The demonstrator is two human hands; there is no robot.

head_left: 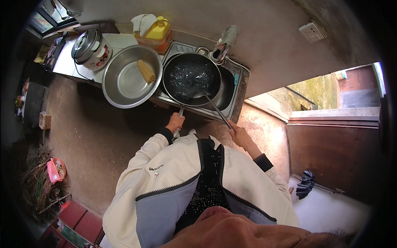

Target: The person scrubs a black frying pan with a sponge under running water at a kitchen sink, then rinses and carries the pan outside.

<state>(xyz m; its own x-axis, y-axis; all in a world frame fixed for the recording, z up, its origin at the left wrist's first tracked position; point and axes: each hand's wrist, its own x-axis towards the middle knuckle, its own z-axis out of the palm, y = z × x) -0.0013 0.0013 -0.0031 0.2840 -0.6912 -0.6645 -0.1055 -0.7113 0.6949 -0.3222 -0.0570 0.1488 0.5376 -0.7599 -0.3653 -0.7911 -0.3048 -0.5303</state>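
My left hand (175, 121) grips the handle of a dark wok (183, 93), which rests over the stainless steel sink (225, 100). Bubbly water covers the inside of the wok. In my right hand (240, 134) is the long handle of a metal ladle or spatula (218, 112). Its head dips into the water at the wok's near right edge, partly hidden there. Left of the wok, touching or nearly touching it, stands a wide metal basin (124, 85). A brown loofah-like scrubber (145, 72) lies inside the basin.
A rice cooker (91, 49) and a yellow pump bottle (156, 32) with a cloth (144, 23) stand on the tiled counter (69, 63). A utensil holder (218, 55) sits behind the sink. To the right are a doorway and a folded umbrella (305, 184). Brushwood (38, 176) lies at far left.
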